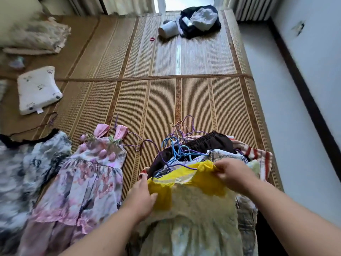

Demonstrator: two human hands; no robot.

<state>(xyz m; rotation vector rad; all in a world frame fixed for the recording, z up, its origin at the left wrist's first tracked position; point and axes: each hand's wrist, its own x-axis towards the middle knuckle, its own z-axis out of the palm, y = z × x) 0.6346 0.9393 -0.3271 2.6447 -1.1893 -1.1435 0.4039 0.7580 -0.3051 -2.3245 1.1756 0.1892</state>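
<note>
- The woven straw mat [184, 100] covers the bed and carries everything here
- A grey-and-white patterned garment [27, 167] with a black neckline lies flat at the near left edge of the mat
- A pink floral dress [88, 178] with pink shoulder straps lies just beside it on the right, on a purple hanger
- The yellow lace dress [193, 183] sits on top of a heap of clothes at the near right of the mat, its neck toward the far end and a purple hanger wire through the neck
- A brown garment [206, 143] with an elastic waist lies at the far side of that heap
- A white printed pillow [38, 89] rests well apart on the left
- A tangle of blue, purple and pink wire hangers [177, 145] pokes out of the heap
- The right hand [232, 174] has its grip pinched on the yellow dress's right shoulder
- The left hand [142, 198] has its grip closed on the left shoulder of the same dress
</note>
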